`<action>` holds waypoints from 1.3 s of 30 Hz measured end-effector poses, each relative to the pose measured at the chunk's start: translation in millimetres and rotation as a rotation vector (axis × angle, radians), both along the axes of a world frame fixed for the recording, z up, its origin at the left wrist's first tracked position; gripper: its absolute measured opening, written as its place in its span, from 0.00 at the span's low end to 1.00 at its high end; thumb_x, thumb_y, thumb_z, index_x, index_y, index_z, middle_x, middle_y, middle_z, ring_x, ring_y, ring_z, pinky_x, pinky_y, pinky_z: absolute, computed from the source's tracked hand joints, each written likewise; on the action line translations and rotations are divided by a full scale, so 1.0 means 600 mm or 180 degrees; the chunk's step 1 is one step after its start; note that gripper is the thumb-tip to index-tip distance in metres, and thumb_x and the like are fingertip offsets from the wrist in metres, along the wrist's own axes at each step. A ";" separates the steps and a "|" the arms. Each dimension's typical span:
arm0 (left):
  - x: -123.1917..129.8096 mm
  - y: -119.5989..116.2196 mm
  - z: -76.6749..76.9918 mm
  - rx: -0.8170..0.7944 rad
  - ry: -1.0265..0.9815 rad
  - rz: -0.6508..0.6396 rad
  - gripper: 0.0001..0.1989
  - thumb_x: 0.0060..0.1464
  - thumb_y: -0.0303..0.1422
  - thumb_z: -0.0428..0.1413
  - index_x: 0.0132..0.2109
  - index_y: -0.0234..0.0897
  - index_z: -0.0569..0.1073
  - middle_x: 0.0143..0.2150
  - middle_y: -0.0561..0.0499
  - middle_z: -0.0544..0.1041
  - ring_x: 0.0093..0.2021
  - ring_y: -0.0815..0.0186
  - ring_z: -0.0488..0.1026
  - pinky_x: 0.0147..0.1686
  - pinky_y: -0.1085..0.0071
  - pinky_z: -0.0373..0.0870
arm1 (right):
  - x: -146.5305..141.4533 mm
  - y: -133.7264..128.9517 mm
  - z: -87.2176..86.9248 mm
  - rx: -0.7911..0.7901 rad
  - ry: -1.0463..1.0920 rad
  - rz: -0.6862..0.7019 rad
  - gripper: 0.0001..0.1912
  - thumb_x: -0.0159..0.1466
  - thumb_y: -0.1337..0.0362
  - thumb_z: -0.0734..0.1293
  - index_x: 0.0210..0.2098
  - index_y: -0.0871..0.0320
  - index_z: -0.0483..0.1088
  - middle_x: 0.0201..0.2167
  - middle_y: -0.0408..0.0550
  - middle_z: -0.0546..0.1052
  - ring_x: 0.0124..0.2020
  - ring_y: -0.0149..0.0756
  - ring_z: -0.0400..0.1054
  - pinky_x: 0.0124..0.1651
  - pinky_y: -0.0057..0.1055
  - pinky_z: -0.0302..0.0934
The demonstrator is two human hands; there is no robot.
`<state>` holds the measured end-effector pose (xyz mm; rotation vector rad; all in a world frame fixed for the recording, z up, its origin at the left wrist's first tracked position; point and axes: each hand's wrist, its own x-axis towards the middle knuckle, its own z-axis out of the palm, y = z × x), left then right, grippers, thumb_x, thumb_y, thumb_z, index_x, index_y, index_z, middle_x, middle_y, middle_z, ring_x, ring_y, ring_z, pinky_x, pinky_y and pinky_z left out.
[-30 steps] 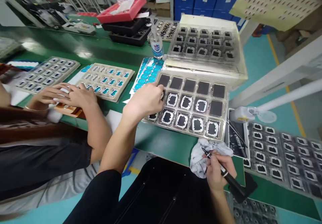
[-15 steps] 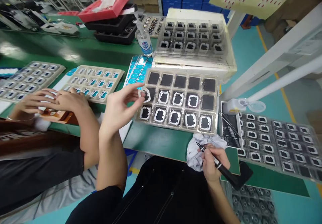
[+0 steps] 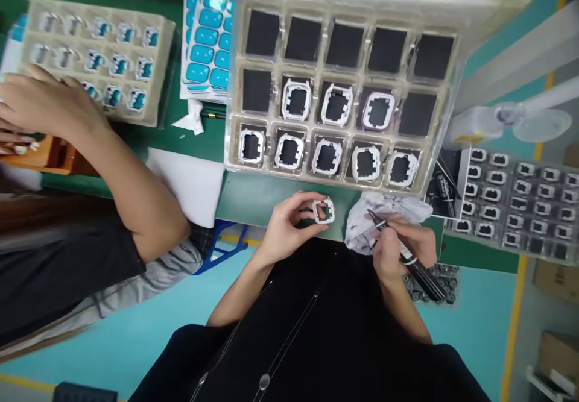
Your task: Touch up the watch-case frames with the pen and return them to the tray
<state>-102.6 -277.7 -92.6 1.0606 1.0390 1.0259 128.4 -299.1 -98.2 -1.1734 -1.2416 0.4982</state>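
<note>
Between the thumb and fingers of my left hand (image 3: 289,224) is a small white watch-case-like frame (image 3: 324,211), held up over the table's front edge. My right hand (image 3: 402,245) grips a black marker pen (image 3: 418,269), its dark tip uncapped and pointing up and left. A crumpled white cloth (image 3: 359,224) with dark marks lies under the pen tip. Beyond my hands sits a clear plastic tray (image 3: 307,179) with square pockets. Similar white frames (image 3: 289,152) fill its nearest row and three middle pockets of the second row; the other pockets show dark squares.
At left, a co-worker's arm (image 3: 131,191) reaches across to a beige tray (image 3: 158,70) of small parts and an orange block (image 3: 49,155). Sheets of blue stickers (image 3: 210,34) lie behind. On the right are a pump bottle (image 3: 479,123) and trays of frames (image 3: 520,203).
My left hand has lifted the white frame out of the tray's second-row left pocket and brought it toward my body, near the pen. The view has tilted downward.
</note>
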 end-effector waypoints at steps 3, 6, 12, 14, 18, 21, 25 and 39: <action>0.005 0.010 -0.007 0.0027 0.0094 -0.0055 0.26 0.62 0.40 0.78 0.63 0.43 0.84 0.53 0.46 0.87 0.54 0.57 0.89 0.59 0.60 0.93 | -0.012 -0.002 0.019 -0.0266 -0.0115 0.0527 0.09 0.72 0.63 0.77 0.49 0.50 0.78 0.32 0.42 0.84 0.41 0.51 0.90 0.52 0.57 0.89; 0.006 0.020 -0.004 0.0147 0.0346 -0.0175 0.24 0.64 0.39 0.77 0.63 0.41 0.85 0.54 0.43 0.88 0.54 0.56 0.90 0.60 0.59 0.93 | -0.028 0.007 0.035 -0.0379 -0.0271 0.0725 0.07 0.72 0.66 0.77 0.47 0.50 0.77 0.36 0.44 0.87 0.47 0.52 0.91 0.54 0.54 0.89; 0.009 0.019 -0.010 0.0297 0.0534 -0.0201 0.22 0.66 0.38 0.75 0.64 0.41 0.86 0.52 0.46 0.91 0.52 0.56 0.93 0.60 0.60 0.93 | -0.049 0.035 0.041 -0.0261 -0.0673 0.0589 0.09 0.71 0.73 0.76 0.44 0.51 0.78 0.40 0.46 0.91 0.47 0.51 0.92 0.50 0.44 0.87; 0.010 0.015 -0.016 0.0325 0.0665 -0.0146 0.22 0.67 0.39 0.74 0.64 0.41 0.86 0.54 0.46 0.92 0.52 0.55 0.93 0.61 0.58 0.93 | -0.052 0.039 0.038 -0.0196 -0.0726 0.0556 0.10 0.71 0.73 0.76 0.44 0.50 0.79 0.40 0.46 0.92 0.46 0.50 0.92 0.49 0.44 0.87; 0.011 0.011 -0.021 0.0457 0.0870 -0.0062 0.22 0.68 0.35 0.72 0.66 0.42 0.86 0.58 0.47 0.92 0.53 0.54 0.94 0.62 0.58 0.93 | -0.054 0.041 0.037 -0.0176 -0.0901 0.0491 0.10 0.71 0.74 0.76 0.44 0.51 0.78 0.40 0.46 0.92 0.44 0.49 0.92 0.48 0.42 0.88; 0.012 0.011 -0.019 0.0598 0.0942 -0.0012 0.21 0.67 0.30 0.71 0.65 0.42 0.87 0.58 0.49 0.92 0.52 0.55 0.94 0.61 0.60 0.93 | -0.054 0.042 0.039 -0.0182 -0.0995 0.0499 0.10 0.71 0.74 0.76 0.43 0.51 0.78 0.40 0.45 0.91 0.45 0.48 0.92 0.48 0.41 0.88; 0.014 0.011 -0.016 0.0688 0.1055 0.0010 0.20 0.68 0.29 0.70 0.65 0.43 0.87 0.58 0.50 0.92 0.52 0.56 0.94 0.61 0.61 0.93 | -0.053 0.042 0.037 -0.0208 -0.0998 0.0480 0.10 0.71 0.74 0.76 0.44 0.51 0.79 0.39 0.44 0.91 0.45 0.49 0.92 0.48 0.40 0.88; 0.014 0.008 -0.018 0.0797 0.1294 -0.0019 0.20 0.70 0.30 0.69 0.66 0.46 0.87 0.58 0.51 0.92 0.51 0.58 0.93 0.60 0.60 0.93 | -0.061 0.039 0.029 -0.0098 -0.0840 0.0333 0.10 0.71 0.74 0.76 0.42 0.50 0.77 0.37 0.42 0.90 0.44 0.47 0.92 0.46 0.38 0.87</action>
